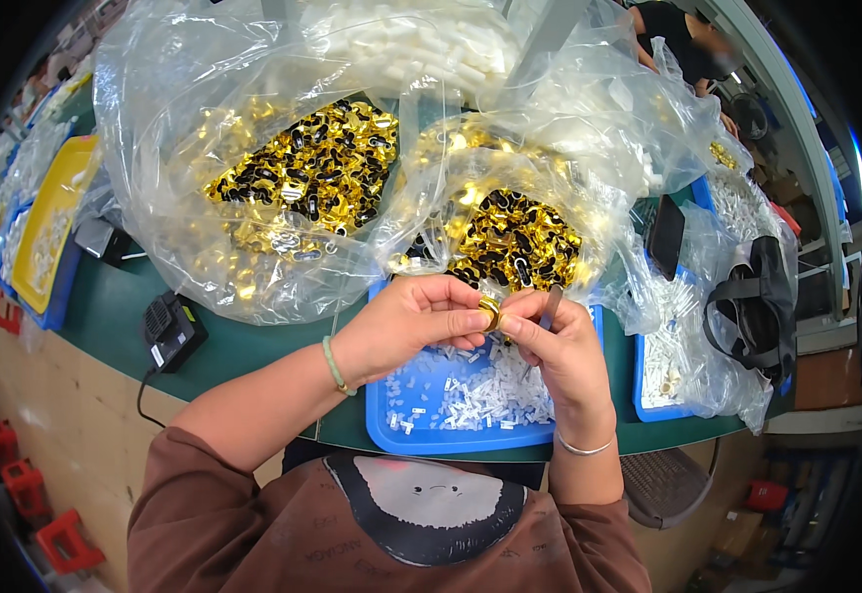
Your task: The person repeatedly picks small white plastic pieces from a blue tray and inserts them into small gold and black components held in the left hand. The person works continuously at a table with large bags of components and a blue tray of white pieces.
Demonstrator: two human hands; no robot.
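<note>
Above a blue tray [384, 400], both my hands meet at a small shiny gold part [490, 308]. My left hand [426, 318] pinches it between thumb and fingers. With thumb and fingertips, my right hand [555, 341] grips its other side. A thin dark strip-like tool [551, 306] also stands up out of my right hand; its lower part is hidden by the fingers. Many small white plastic pieces [495, 395] lie loose in the tray. Just beyond my hands, a clear plastic bag [431, 188] holds gold and black parts [520, 237].
Another clear bag [154, 198] of gold and black parts [322, 163] lies left on the green table [223, 346]. A black device [172, 331] with a cord sits nearby. At right are a phone-like dark slab [665, 237], a black bag [755, 311] and another blue tray [641, 376]. Another person [683, 40] is far right.
</note>
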